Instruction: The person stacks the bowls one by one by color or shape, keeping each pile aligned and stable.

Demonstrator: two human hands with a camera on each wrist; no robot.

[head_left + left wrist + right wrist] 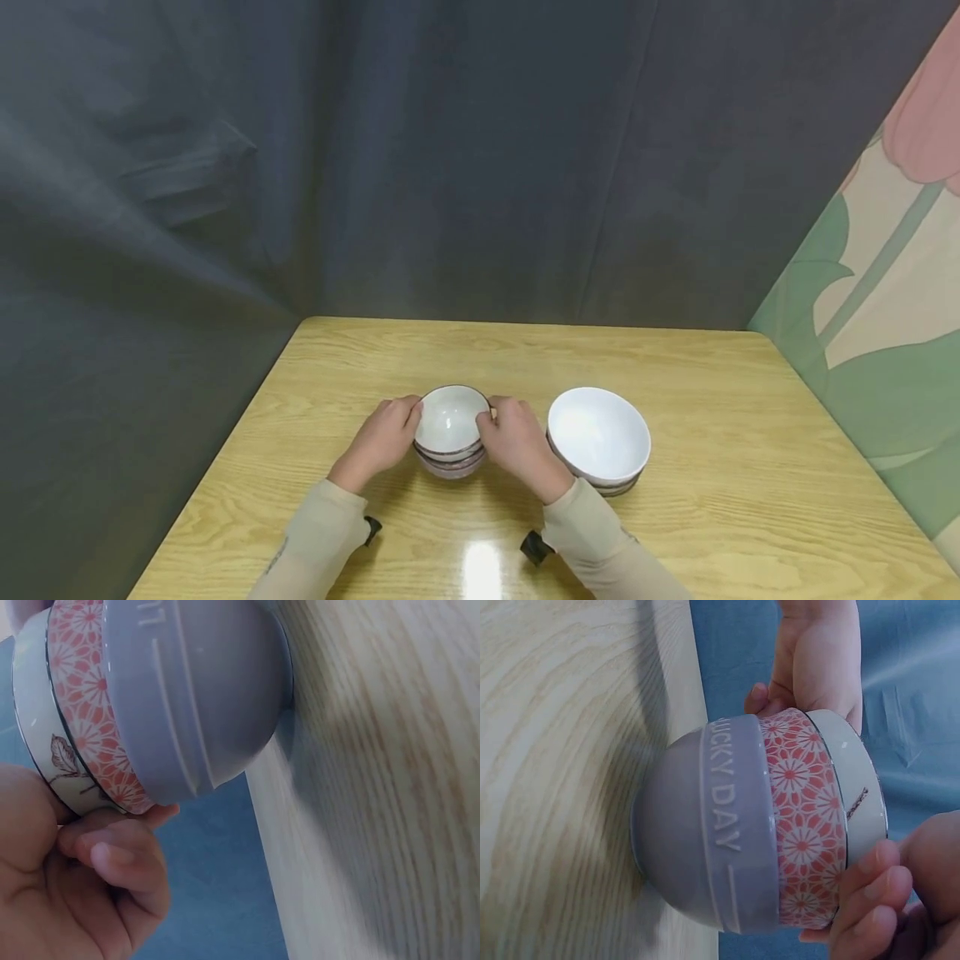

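Note:
A nested stack of bowls stands upright on the wooden table. At the bottom is a grey-purple bowl (697, 817) with raised "LUCKY DAY" lettering. Inside it sits a red bowl (802, 817) with a white flower pattern. Topmost is a white bowl (450, 417) with a dark rim and a brown leaf drawing. My left hand (384, 435) grips the white bowl's left rim, thumb above and fingers beneath. On the opposite side my right hand (517, 439) pinches the rim, its curled fingers against the white bowl and near the red one in the right wrist view.
Right of the hands, a larger white bowl (598, 435) rests on top of at least one other bowl. The wooden table (712, 467) ends at a dark curtain (480, 167) behind and to the left. A flower-patterned cloth (892, 333) hangs at the right.

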